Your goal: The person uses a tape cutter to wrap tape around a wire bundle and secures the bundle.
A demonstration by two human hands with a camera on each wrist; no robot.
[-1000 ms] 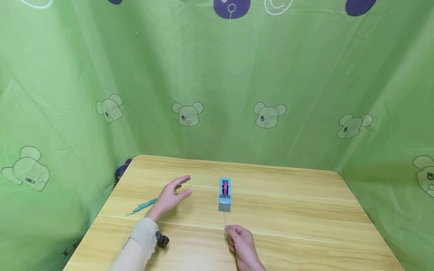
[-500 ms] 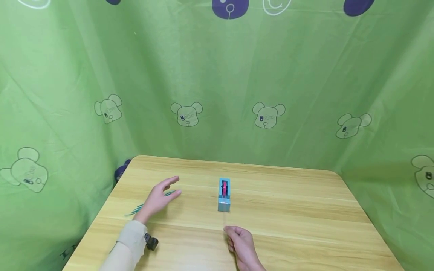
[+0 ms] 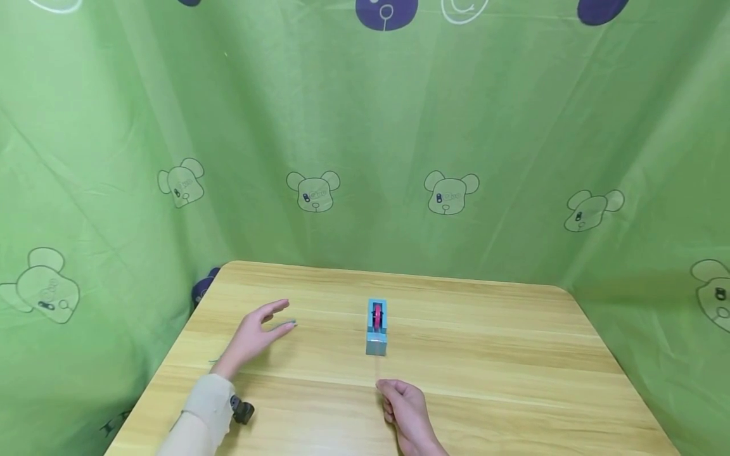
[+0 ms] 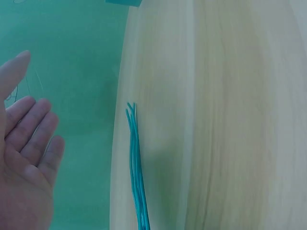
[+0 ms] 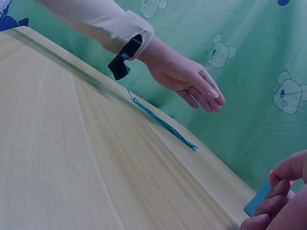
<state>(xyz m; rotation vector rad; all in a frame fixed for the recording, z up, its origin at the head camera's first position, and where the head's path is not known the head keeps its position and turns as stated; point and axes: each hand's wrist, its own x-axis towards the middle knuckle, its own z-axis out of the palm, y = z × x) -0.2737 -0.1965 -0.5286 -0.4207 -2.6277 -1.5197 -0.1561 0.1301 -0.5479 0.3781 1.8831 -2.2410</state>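
Note:
My right hand point(image 3: 407, 408) pinches the end of a thin clear strip of tape point(image 3: 377, 368) between thumb and forefinger. That strip runs back to a blue tape dispenser point(image 3: 376, 345), whose roll sits on a pink core point(image 3: 377, 316). In the right wrist view the curled fingers of my right hand point(image 5: 283, 201) partly cover the dispenser point(image 5: 259, 199). My left hand point(image 3: 251, 335), fingers extended and thumb apart, is held above a bundle of thin teal strands point(image 5: 163, 123) and holds nothing. From the head, the hand hides most of the bundle; the left wrist view shows several strands point(image 4: 135, 167) lying together.
A wooden table point(image 3: 513, 354) with rounded far corners carries everything. Green curtains point(image 3: 365, 126) with bear prints hang behind it and along both sides. A small black camera point(image 3: 242, 410) is strapped to the left wrist over a light sleeve point(image 3: 196, 415).
My left hand has moved left, away from the dispenser and over the teal strands, hiding more of them. My right hand stays in place, still pinching the tape.

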